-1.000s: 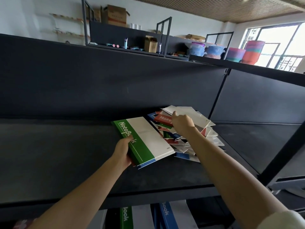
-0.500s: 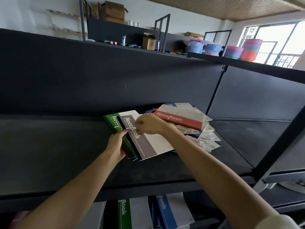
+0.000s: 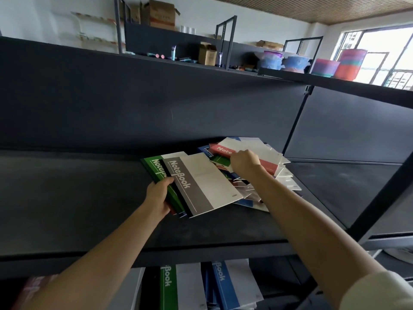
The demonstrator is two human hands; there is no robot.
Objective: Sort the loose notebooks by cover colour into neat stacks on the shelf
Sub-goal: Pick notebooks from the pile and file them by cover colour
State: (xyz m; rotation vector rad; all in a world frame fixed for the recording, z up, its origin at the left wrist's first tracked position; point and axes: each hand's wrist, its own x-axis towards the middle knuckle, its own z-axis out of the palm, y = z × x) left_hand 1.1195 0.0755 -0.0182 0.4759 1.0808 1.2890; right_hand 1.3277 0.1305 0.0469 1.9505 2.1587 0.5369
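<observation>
Your left hand (image 3: 157, 198) gripping green notebook (image 3: 154, 167) with grey notebook (image 3: 201, 184) atop (centre frame), right hand (image 3: 244, 163) pinching red notebook (image 3: 221, 150), centre right

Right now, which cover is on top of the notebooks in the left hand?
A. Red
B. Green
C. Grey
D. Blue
C: the grey notebook lies on top, overlapping the green notebook beneath it, and the left hand grips both at their spine edge.
</observation>
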